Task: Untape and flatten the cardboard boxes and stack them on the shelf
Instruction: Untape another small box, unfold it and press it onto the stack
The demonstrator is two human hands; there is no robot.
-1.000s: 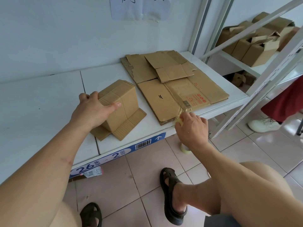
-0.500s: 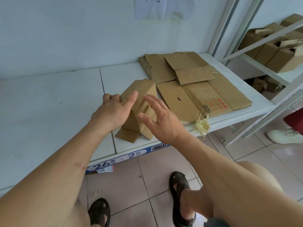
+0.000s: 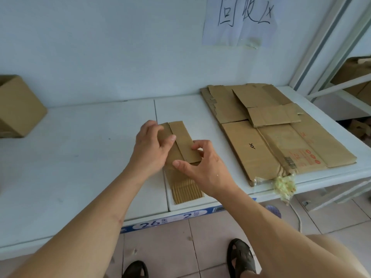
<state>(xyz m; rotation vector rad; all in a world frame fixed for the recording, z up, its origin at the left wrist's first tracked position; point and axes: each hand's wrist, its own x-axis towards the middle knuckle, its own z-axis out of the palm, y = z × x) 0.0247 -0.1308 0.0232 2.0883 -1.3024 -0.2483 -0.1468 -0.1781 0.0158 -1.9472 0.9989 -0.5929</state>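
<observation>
intact box [image 3: 19, 106] far left of the hands on shelf [image 3: 80, 157] | left hand [image 3: 149, 149] fingers curled over flattened small box [image 3: 183, 146], thumb pressing its top | right hand [image 3: 200, 169] pinches the same box's right edge | flattened stack [image 3: 271, 133] right of grip | tape wad [image 3: 285, 186] at stack's near corner

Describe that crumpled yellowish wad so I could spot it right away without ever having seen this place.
Start at the white shelf along the wall and follow its front edge to the right, past the stack of flattened boxes. At the stack's near corner hangs the wad of peeled tape, drooping over the shelf edge. It is the only glossy, crumpled, yellow-green thing there; all around it is flat brown cardboard.
</observation>
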